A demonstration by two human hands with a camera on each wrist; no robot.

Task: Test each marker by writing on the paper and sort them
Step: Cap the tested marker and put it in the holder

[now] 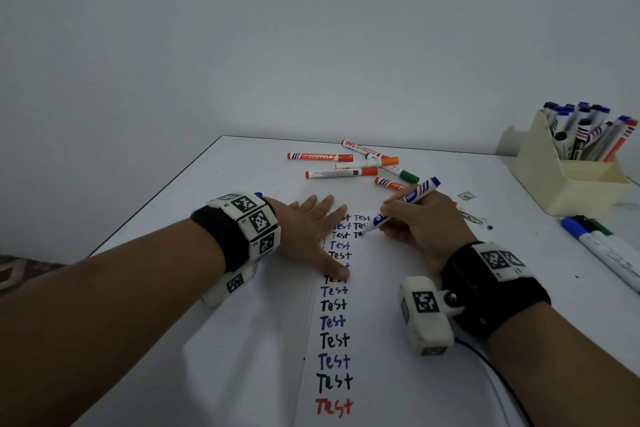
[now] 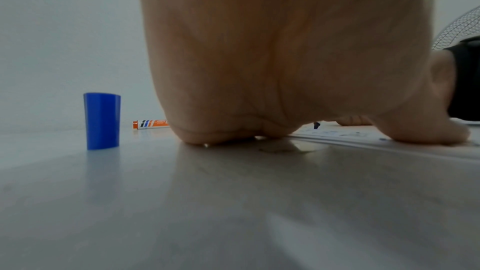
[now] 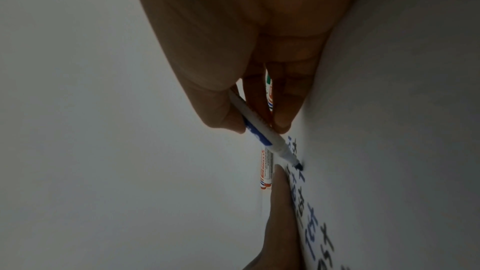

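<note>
My right hand [image 1: 408, 218] grips an uncapped blue marker [image 1: 405, 204], its tip touching the paper [image 1: 391, 340] beside a second column of "Test" words. The right wrist view shows the same blue marker [image 3: 262, 132] pinched between thumb and fingers, with its tip on the sheet. My left hand [image 1: 311, 236] lies flat with spread fingers on the paper's left part, covering some words; the left hand [image 2: 285, 69] shows from below in its wrist view. The blue cap [image 2: 102, 120] stands upright on the table left of that hand.
Several orange and green markers [image 1: 332, 172] lie scattered at the far side of the white table [image 1: 207, 191]. A cream holder [image 1: 568, 180] full of markers stands at the back right. Blue, black and green markers [image 1: 602, 246] lie at the right edge.
</note>
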